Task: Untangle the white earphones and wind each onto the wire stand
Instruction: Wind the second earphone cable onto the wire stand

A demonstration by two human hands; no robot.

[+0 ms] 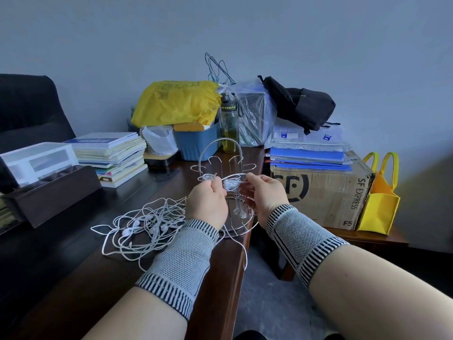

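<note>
Dim, bluish, even light; soft shadows, sharp centre, wide-angle bending at edges.

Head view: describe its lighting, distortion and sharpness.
Head view: cool, soft, even light with no hard shadows; wide-angle stretch swells the forearms at the bottom edge; corners darken slightly; the silver wire stand and tangled white earphones on the dark wooden desk read fairly sharp, though thin wires between the left hand and right hand blur together.

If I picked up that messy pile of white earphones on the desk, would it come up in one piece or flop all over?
Probably floppy: the earphone pile is thin cord lying in loose loops. It would likely lift as one clump, since the loops cross each other. It looks light, so strands may slide off the desk edge, where one already hangs.
</note>
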